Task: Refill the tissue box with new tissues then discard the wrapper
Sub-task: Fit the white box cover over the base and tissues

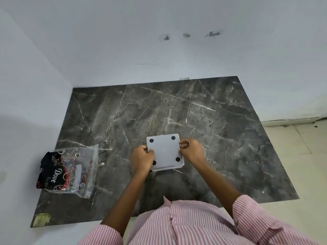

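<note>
A square white tissue box (165,150) lies upside down near the middle of the dark marble table (221,121), its grey base with black round feet facing up. My left hand (142,158) grips the box's left edge. My right hand (192,150) pinches its right edge. At the table's left edge lies the tissue pack (69,171), a clear and black printed plastic wrapper; whether tissues are inside it I cannot tell.
White walls close the table in at the back and on the left. Pale floor tiles (300,156) lie past the table's right edge. A yellowish patch (42,220) marks the table's near left corner. My striped shirt fills the bottom of the view.
</note>
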